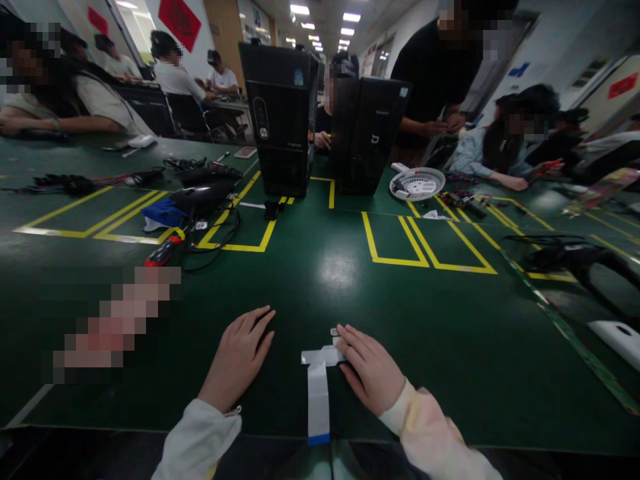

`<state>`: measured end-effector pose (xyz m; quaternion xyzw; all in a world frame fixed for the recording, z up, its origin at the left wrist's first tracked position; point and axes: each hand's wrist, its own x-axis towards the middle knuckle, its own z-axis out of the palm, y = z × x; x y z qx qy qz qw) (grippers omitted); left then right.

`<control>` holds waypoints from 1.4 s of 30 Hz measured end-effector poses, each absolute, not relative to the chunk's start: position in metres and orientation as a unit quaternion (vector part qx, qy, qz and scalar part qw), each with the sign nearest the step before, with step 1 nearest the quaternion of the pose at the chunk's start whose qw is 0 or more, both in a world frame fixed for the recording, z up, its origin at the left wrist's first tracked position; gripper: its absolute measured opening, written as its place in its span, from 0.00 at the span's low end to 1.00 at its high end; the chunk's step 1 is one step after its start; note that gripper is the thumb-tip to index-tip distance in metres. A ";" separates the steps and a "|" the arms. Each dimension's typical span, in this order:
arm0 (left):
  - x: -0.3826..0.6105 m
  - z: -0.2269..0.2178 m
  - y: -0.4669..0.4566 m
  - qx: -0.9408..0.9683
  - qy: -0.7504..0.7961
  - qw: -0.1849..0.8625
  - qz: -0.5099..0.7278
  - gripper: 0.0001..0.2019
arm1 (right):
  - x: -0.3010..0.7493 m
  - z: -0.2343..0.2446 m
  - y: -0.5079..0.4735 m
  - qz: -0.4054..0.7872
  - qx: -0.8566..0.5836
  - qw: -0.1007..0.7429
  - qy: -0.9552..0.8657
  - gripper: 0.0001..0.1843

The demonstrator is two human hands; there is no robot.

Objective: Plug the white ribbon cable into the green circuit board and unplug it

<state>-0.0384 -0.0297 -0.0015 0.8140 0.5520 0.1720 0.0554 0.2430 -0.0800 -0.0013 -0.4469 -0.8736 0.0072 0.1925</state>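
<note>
A white flat ribbon cable with a blue end lies on the green table near its front edge. Its upper part is folded, with one arm pointing left and another running under my right hand. That hand lies palm down, its fingers stretched out over the upper right of the cable; the part beneath them is hidden. Left of the cable, apart from it, my left hand rests palm down on the table. Its fingers are extended, with the thumb apart, and hold nothing.
Two black computer towers stand across the table. A screwdriver and dark cables lie at left, a white basket at right. Yellow tape marks the tabletop. Several people sit or stand around.
</note>
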 end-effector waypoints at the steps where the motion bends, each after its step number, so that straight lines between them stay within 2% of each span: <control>1: -0.039 -0.002 -0.030 0.813 0.553 0.057 0.171 0.21 | 0.243 -0.001 -0.080 0.003 -0.448 0.191 -0.874 0.19; 6: -0.037 0.002 -0.031 0.816 0.546 0.062 0.179 0.19 | 0.243 0.001 -0.082 -0.038 -0.451 0.215 -0.866 0.17; 9: -0.024 0.009 -0.037 0.850 0.478 0.088 0.201 0.18 | 0.242 0.003 -0.082 -0.046 -0.447 0.226 -0.864 0.16; 13: 0.009 0.015 -0.047 0.892 0.382 0.138 0.199 0.21 | 0.242 0.004 -0.082 -0.046 -0.448 0.226 -0.863 0.17; 17: 0.033 0.015 -0.049 0.912 0.347 0.131 0.175 0.24 | 0.241 0.004 -0.083 -0.052 -0.449 0.228 -0.862 0.18; 23: 0.035 0.023 -0.054 0.918 0.352 0.088 0.160 0.20 | 0.240 0.000 -0.084 -0.039 -0.463 0.228 -0.856 0.18; 33: 0.047 0.026 -0.073 0.907 0.396 0.097 0.104 0.14 | 0.211 -0.005 -0.096 -0.026 -0.555 0.251 -0.793 0.20; 36: 0.044 0.022 -0.072 0.907 0.396 0.097 0.109 0.10 | 0.199 -0.001 -0.095 0.002 -0.546 0.258 -0.797 0.22; 39: 0.042 0.021 -0.071 0.909 0.394 0.089 0.107 0.07 | 0.200 0.005 -0.091 0.028 -0.531 0.306 -0.790 0.21; 42: 0.043 0.022 -0.070 0.911 0.391 0.082 0.105 0.15 | 0.217 0.006 -0.089 0.048 -0.563 0.382 -0.731 0.19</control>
